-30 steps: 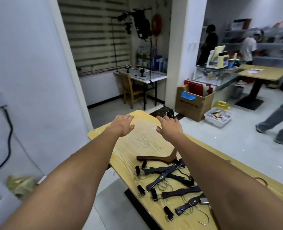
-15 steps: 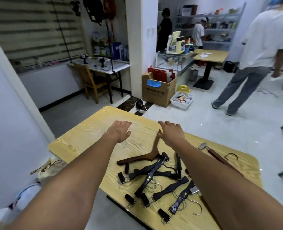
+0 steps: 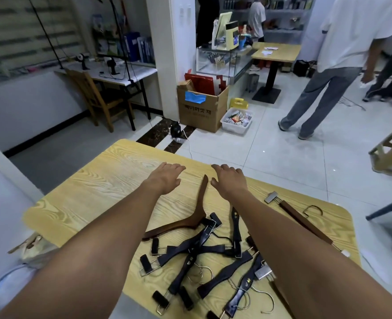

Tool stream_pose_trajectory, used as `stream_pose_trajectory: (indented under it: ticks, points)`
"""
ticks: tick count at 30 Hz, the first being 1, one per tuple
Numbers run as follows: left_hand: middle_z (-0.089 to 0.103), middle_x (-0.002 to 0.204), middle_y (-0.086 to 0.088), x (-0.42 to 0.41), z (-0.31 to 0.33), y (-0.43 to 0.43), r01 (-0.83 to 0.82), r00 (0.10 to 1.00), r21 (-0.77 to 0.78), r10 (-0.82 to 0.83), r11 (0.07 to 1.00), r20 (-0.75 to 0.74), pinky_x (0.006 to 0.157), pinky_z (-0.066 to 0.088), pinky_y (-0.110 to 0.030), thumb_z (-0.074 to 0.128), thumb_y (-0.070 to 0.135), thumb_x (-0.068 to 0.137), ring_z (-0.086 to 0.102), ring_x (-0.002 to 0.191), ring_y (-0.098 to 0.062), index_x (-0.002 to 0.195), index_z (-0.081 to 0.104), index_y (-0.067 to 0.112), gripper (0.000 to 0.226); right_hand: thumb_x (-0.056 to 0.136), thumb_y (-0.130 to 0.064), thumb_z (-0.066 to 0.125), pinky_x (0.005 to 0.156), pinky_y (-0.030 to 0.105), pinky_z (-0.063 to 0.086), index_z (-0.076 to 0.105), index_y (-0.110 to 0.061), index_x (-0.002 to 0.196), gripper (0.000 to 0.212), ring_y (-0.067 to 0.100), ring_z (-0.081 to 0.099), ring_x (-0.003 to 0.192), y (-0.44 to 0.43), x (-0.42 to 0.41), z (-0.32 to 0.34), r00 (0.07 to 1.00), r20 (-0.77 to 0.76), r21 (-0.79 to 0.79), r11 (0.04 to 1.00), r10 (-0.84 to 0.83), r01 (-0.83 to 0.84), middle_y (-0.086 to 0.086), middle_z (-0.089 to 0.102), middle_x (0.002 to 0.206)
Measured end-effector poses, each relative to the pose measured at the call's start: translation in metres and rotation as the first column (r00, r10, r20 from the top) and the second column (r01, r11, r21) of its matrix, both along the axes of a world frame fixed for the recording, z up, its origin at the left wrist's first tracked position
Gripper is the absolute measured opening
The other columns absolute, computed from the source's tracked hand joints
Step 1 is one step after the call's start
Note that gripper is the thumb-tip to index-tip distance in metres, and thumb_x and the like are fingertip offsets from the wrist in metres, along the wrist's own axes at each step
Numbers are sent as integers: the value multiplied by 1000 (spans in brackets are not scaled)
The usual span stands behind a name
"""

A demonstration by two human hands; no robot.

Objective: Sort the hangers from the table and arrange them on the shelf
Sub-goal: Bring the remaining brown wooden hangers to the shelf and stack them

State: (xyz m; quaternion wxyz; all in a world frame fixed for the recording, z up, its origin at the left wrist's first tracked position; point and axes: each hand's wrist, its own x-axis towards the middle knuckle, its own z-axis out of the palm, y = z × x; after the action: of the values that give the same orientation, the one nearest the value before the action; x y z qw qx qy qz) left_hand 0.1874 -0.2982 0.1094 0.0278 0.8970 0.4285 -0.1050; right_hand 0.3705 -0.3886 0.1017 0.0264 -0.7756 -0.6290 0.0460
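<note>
Both the left hand (image 3: 166, 178) and right hand (image 3: 229, 179) hover empty, fingers spread, hangers (image 3: 204, 254) at six o'clock, seemingly untouched.

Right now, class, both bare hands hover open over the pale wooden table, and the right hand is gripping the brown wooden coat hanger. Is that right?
Not quite. The head view shows the right hand open and holding nothing; the brown wooden coat hanger lies flat on the pale wooden table, its upper arm running between the right hand and the left hand. Both hands do hover open.
</note>
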Motion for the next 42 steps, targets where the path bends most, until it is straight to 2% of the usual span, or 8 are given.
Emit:
stream_pose_trajectory:
  ticks: [6, 13, 22, 25, 27, 33, 38, 42]
  points:
    - [21, 157, -1, 27, -31, 27, 41, 999, -58, -42, 997, -23, 121, 5, -34, 37, 22, 101, 21, 144, -19, 150, 18, 19, 53, 100, -37, 38, 107, 40, 30, 30, -21, 147, 51, 30, 47, 125, 19, 21, -24, 999, -13, -11, 999, -34, 34, 8, 46, 140]
    - [22, 157, 1, 58, -78, 47, 175, 981, -128, -183, 976, -57, 120, 4, -31, 40, 15, 99, 20, 144, -18, 149, 21, 19, 54, 99, -35, 40, 104, 40, 32, 31, -22, 147, 50, 30, 48, 124, 36, 23, -65, 979, -124, -46, 986, -164, 160, 8, 47, 140]
    - [14, 159, 0, 98, -146, 69, 454, 855, -234, -494, 860, -156, 121, 3, -32, 47, -11, 87, 11, 147, -17, 151, 17, 22, 78, 98, -33, 40, 103, 39, 32, 33, -22, 145, 48, 29, 49, 122, 47, 39, -110, 938, -127, -121, 943, -323, 309, 7, 49, 138]
    - [10, 160, 0, 105, -165, 74, 512, 774, -272, -575, 814, -263, 122, 3, -34, 49, -7, 89, 7, 148, -19, 151, 16, 21, 76, 98, -35, 38, 103, 40, 32, 32, -22, 146, 49, 29, 49, 123, 43, 42, -126, 924, -117, -173, 924, -364, 343, 8, 48, 140]
    - [12, 159, -1, 107, -175, 78, 552, 729, -280, -617, 786, -297, 121, 5, -35, 51, -3, 91, 8, 148, -20, 149, 22, 20, 69, 99, -36, 36, 104, 40, 32, 30, -22, 147, 51, 29, 48, 124, 42, 43, -136, 916, -113, -207, 910, -386, 358, 9, 46, 142]
    - [32, 144, -7, 107, -187, 92, 669, 658, -177, -687, 721, -309, 118, 16, -35, 61, 7, 86, 30, 135, -25, 133, 44, 16, 51, 99, -35, 36, 103, 39, 31, 29, -23, 148, 51, 29, 48, 123, 45, 43, -148, 907, -112, -225, 899, -406, 375, 8, 46, 141]
    - [36, 140, -7, 95, -187, 103, 743, 574, -139, -730, 655, -370, 118, 15, -36, 58, 13, 90, 32, 132, -27, 136, 38, 17, 51, 99, -36, 35, 104, 39, 31, 30, -23, 148, 51, 28, 47, 124, 48, 43, -148, 907, -115, -226, 900, -406, 374, 7, 46, 141]
    - [43, 136, -5, 74, -173, 120, 731, 580, -132, -712, 669, -395, 119, 11, -36, 48, 13, 95, 34, 132, -25, 139, 33, 18, 46, 99, -36, 35, 106, 40, 29, 30, -24, 148, 50, 28, 45, 127, 51, 44, -142, 911, -114, -231, 902, -396, 364, 7, 43, 144]
